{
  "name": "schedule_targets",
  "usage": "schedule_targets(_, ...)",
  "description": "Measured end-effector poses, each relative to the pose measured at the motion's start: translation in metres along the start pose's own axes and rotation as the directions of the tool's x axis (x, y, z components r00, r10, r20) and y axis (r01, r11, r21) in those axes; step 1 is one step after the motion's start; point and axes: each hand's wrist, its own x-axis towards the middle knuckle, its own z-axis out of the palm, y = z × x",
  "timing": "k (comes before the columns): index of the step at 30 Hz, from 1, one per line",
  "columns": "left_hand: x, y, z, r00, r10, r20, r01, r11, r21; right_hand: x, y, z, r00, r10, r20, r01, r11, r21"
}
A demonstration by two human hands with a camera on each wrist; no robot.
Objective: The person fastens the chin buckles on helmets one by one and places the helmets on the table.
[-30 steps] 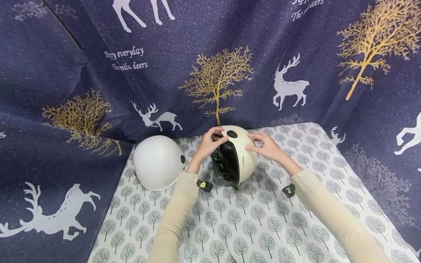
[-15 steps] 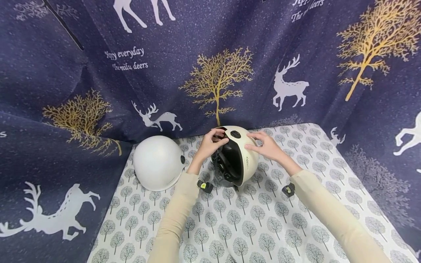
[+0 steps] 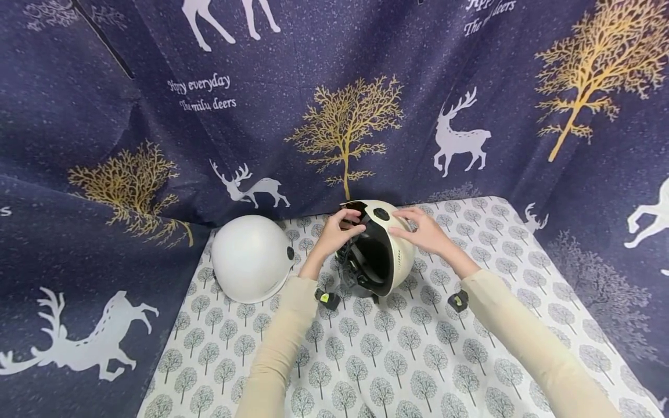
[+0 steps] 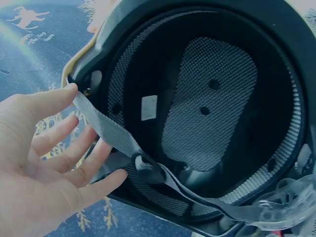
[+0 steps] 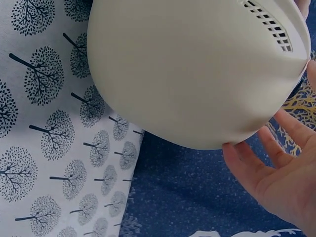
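A cream helmet (image 3: 403,264) sits at the back of the table, its dark opening turned left and toward me. My left hand (image 3: 334,235) is at its opening: in the left wrist view one fingertip touches the rim and the other fingers spread beside the grey chin strap (image 4: 106,128). Beyond it shows the padded lining (image 4: 212,103) of the helmet, with a clear visor-like plastic part (image 4: 286,202) at lower right. My right hand (image 3: 425,235) touches the outside of the shell (image 5: 187,74) with spread fingertips, close to the round black side disc (image 3: 381,214).
A white helmet (image 3: 250,258) stands to the left on the tree-print tablecloth (image 3: 407,371). A dark blue curtain (image 3: 251,133) hangs right behind the table. Small black wrist cameras (image 3: 327,299) show below the sleeves.
The cream helmet has turned gradually, its opening swinging further toward me and its side disc shifting right. My left hand has edged slightly right; the right hand has barely moved.
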Motion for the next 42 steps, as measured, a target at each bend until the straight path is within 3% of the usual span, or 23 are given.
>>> schedule_targets(5,0.001,-0.01,0.008,1.0,-0.015,0.018,0.015,1.0,-0.002,-0.001,-0.002,-0.001,1.0,0.017,0.009,-0.016,0.999,-0.034)
schedule_targets(11,-0.001,-0.016,0.016,1.0,-0.012,-0.013,0.012,1.0,-0.014,-0.002,-0.005,-0.002,0.999,0.042,0.017,-0.041,0.998,-0.043)
schedule_targets(16,-0.007,-0.021,0.023,0.997,0.002,-0.072,-0.005,0.999,-0.049,-0.002,-0.004,-0.003,0.999,0.05,0.021,-0.049,0.997,-0.059)
schedule_targets(22,-0.013,-0.028,0.03,0.983,0.02,-0.185,-0.032,0.997,-0.064,-0.002,-0.002,-0.003,0.998,0.056,0.016,-0.056,0.998,-0.04)
schedule_targets(26,-0.016,-0.029,0.03,0.98,0.019,-0.198,-0.034,0.997,-0.071,-0.002,0.0,-0.003,0.999,0.054,0.006,-0.053,0.998,-0.024)
schedule_targets(34,-0.021,-0.029,0.038,0.993,0.026,-0.116,-0.036,0.996,-0.083,-0.003,0.002,-0.003,0.998,0.067,-0.02,-0.068,0.998,-0.016)
schedule_targets(39,-0.027,-0.026,0.047,0.999,0.034,0.025,-0.031,0.991,-0.129,-0.004,0.002,-0.002,0.994,0.092,-0.052,-0.092,0.996,0.004)
schedule_targets(42,-0.032,-0.017,0.051,0.99,0.038,0.133,-0.017,0.987,-0.159,-0.005,0.002,-0.001,0.993,0.099,-0.071,-0.099,0.995,-0.005)
